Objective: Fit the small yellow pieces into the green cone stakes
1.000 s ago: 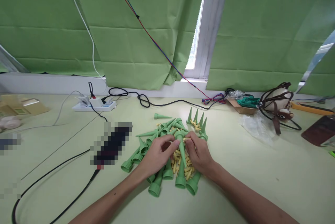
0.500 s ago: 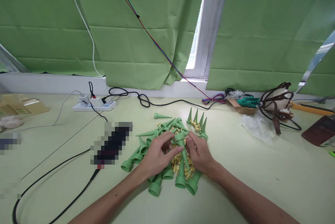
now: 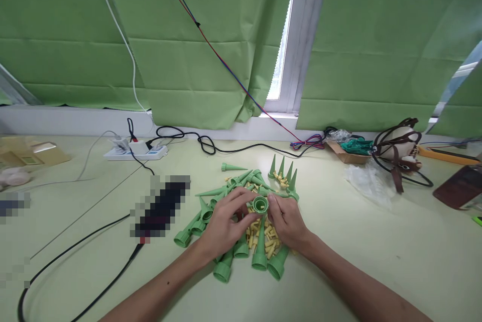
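Observation:
A green plastic plant-watering spike (image 3: 260, 205) is pinched between the thumb and fingers of my left hand (image 3: 229, 216). Its round open end faces me, and a small pale yellow bit shows inside. My right hand (image 3: 286, 219) is closed at the right side of the rim, its fingertips pressed together; whatever they hold is hidden. Below and around both hands lies a heap of similar green spikes (image 3: 259, 256) and small yellow plastic pieces (image 3: 271, 241). Behind my right hand, several spikes (image 3: 281, 166) stand point up beside more yellow pieces (image 3: 280, 180).
One spike (image 3: 233, 167) lies apart behind the heap. To the left are a pixelated dark device (image 3: 163, 209) with a cable and a white power strip (image 3: 156, 152). A plastic bag (image 3: 369, 184), a small cardboard box (image 3: 348, 153) and a strapped bag (image 3: 401, 146) sit at right.
The spike in my left hand has tipped: its point hung down towards me, and now its open end faces me. Both hands stay in nearly the same place.

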`<act>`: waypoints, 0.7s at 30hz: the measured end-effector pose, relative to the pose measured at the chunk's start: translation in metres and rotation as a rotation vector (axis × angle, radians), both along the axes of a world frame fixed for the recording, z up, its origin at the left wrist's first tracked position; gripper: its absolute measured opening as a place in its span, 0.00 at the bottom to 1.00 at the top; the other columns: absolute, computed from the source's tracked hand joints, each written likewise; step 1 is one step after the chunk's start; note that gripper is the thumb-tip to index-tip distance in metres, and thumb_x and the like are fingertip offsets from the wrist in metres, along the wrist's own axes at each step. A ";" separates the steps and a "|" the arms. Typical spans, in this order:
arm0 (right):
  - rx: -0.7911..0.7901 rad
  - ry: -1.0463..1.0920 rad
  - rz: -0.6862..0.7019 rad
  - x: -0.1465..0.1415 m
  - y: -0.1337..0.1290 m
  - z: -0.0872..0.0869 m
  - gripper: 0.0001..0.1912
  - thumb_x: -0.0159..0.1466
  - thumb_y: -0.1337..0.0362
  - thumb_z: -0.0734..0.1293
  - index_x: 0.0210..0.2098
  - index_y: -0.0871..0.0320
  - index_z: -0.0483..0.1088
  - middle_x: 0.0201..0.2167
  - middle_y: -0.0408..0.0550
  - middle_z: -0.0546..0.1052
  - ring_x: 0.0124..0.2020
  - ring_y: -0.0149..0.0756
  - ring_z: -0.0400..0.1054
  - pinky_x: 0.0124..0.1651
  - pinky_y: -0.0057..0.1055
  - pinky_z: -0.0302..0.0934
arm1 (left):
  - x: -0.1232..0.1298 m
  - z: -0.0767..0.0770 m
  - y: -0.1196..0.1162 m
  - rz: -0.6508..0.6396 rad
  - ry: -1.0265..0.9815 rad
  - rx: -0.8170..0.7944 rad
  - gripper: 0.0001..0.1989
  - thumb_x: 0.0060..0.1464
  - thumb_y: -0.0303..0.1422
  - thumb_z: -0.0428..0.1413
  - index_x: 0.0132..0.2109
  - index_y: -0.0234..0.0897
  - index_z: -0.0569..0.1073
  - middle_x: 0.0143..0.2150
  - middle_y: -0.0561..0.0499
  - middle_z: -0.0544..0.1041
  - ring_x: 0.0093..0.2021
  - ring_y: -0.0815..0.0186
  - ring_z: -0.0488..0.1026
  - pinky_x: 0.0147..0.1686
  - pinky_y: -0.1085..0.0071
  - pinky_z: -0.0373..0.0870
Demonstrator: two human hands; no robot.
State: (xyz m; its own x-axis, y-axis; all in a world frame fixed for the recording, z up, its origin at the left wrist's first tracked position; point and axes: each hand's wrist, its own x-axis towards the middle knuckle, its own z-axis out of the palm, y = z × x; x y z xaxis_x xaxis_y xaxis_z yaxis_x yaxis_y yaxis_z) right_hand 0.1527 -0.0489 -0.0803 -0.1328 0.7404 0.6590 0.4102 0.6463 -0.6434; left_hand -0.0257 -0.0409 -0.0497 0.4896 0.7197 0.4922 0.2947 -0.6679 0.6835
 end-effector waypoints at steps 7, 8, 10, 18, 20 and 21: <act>0.026 -0.006 -0.010 -0.001 0.001 0.001 0.20 0.73 0.63 0.52 0.23 0.55 0.54 0.17 0.39 0.60 0.18 0.28 0.53 0.24 0.30 0.49 | 0.000 -0.001 -0.001 0.011 0.022 0.105 0.14 0.61 0.25 0.51 0.51 0.41 0.73 0.43 0.47 0.72 0.32 0.69 0.68 0.30 0.74 0.67; 0.030 -0.011 -0.009 -0.001 0.001 0.000 0.19 0.73 0.63 0.52 0.24 0.55 0.54 0.17 0.39 0.60 0.18 0.28 0.53 0.24 0.30 0.49 | 0.000 -0.001 -0.001 0.016 0.028 0.100 0.14 0.61 0.25 0.51 0.51 0.41 0.72 0.43 0.47 0.73 0.32 0.69 0.68 0.30 0.74 0.67; 0.041 -0.025 -0.012 0.000 0.000 0.000 0.19 0.73 0.64 0.52 0.25 0.54 0.54 0.18 0.39 0.60 0.18 0.29 0.53 0.24 0.30 0.48 | 0.000 -0.002 -0.001 0.030 0.029 0.083 0.14 0.60 0.25 0.51 0.52 0.41 0.71 0.43 0.48 0.73 0.31 0.69 0.68 0.31 0.73 0.68; 0.107 -0.033 -0.059 -0.001 -0.002 0.000 0.18 0.73 0.64 0.52 0.25 0.54 0.51 0.17 0.37 0.57 0.17 0.28 0.51 0.23 0.29 0.46 | 0.001 -0.002 -0.001 0.070 -0.020 0.028 0.04 0.59 0.28 0.52 0.42 0.37 0.68 0.33 0.53 0.69 0.28 0.70 0.67 0.28 0.75 0.65; 0.109 -0.026 -0.072 0.000 -0.002 0.001 0.18 0.73 0.63 0.52 0.25 0.54 0.52 0.18 0.37 0.58 0.18 0.28 0.52 0.23 0.28 0.47 | 0.001 -0.001 -0.001 0.062 0.004 0.007 0.03 0.60 0.30 0.51 0.41 0.37 0.69 0.33 0.53 0.69 0.29 0.69 0.66 0.29 0.74 0.65; 0.109 -0.021 -0.079 0.000 -0.002 0.001 0.18 0.73 0.63 0.52 0.25 0.54 0.52 0.18 0.38 0.59 0.18 0.28 0.52 0.23 0.28 0.47 | 0.002 0.000 -0.001 0.064 0.020 -0.003 0.04 0.61 0.31 0.51 0.41 0.37 0.69 0.32 0.53 0.69 0.29 0.69 0.66 0.29 0.74 0.65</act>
State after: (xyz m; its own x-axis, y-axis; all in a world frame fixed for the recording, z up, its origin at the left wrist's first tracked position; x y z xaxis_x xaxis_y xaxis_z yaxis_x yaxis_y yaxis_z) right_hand 0.1526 -0.0508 -0.0795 -0.0911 0.6735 0.7335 0.4754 0.6767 -0.5623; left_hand -0.0241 -0.0422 -0.0493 0.4525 0.7513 0.4805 0.3503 -0.6452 0.6789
